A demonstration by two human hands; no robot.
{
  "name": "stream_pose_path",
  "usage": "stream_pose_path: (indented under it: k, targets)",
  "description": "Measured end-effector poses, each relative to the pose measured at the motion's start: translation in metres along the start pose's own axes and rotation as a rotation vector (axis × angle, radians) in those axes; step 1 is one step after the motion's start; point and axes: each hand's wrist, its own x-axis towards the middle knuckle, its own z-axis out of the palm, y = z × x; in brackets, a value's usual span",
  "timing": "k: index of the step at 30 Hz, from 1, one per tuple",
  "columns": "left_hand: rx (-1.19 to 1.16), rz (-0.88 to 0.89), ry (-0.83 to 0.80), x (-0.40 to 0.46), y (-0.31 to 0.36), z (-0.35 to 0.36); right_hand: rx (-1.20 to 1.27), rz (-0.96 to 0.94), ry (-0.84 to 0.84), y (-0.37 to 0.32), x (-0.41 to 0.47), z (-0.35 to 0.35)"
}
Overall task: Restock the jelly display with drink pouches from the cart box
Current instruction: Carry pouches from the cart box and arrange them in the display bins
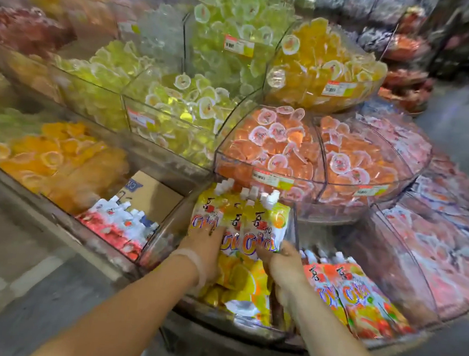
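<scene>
A bunch of yellow drink pouches with white caps stands upright in a clear acrylic bin on the bottom tier of the jelly display. My left hand grips the bunch from the left, and my right hand grips it from the right. More yellow pouches lie flat in the bin under my hands. Orange pouches fill the neighbouring bin on the right. A cardboard box with red and white pouches sits to the left, behind the clear wall.
Tiers of clear bins hold jelly cups: orange ones right above the pouches, green ones and yellow ones higher up. Pink packets fill the bins at right. Grey floor lies at lower left.
</scene>
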Motion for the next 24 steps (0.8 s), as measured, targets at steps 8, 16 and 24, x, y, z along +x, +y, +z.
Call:
stream_pose_path:
  k: [8,16,24]
  targets:
    - [-0.127,-0.124,0.265,0.000,-0.045,0.000,-0.101,-0.186,-0.094,-0.016,-0.008,0.070]
    - [-0.170,0.068,0.031,-0.011,-0.048,0.021,-1.171,-0.592,-0.062,0.000,-0.019,0.061]
    - [-0.181,0.004,0.071,-0.001,-0.039,0.017,-1.389,-0.548,-0.023,0.023,-0.013,0.047]
